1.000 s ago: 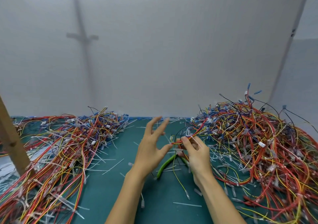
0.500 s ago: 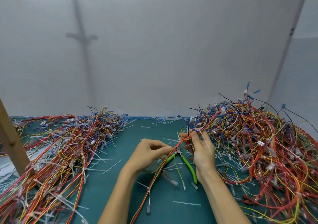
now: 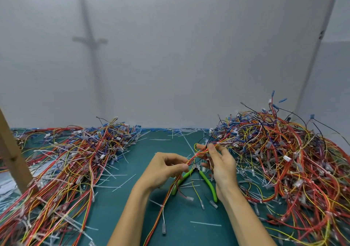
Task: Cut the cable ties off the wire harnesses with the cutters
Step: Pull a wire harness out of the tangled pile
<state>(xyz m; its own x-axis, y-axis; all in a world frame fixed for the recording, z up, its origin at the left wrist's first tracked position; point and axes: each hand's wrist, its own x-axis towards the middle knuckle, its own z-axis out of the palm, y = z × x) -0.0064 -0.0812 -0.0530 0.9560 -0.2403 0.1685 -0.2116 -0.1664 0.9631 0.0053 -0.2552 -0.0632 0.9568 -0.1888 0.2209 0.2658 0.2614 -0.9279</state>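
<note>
Teal mat [image 3: 117, 213] under everything, plain grey wall behind. Tangled pile of harnesses [image 3: 280, 162] on the right, a flatter spread pile [image 3: 66, 166] on the left, loose white tie offcuts [image 3: 205, 223] scattered between.

One wire harness [image 3: 189, 159] is stretched between my hands, trailing down toward the near edge with a white tie [image 3: 161, 205] still on it. My left hand [image 3: 162, 168] is closed, pinching the wires between thumb and fingertips. My right hand [image 3: 219, 162] pinches the far end of the same strand with thumb and forefinger, other fingers loose. The cutters [image 3: 206, 182] lie on the mat just under my hands, green handles splayed, not held.

Risks, as I judge them: the far end runs into the right pile, so pulling may drag neighbours along. Wires are thin, glossy, springy; a tie sits tight against them, so a careless bite could nick insulation.
</note>
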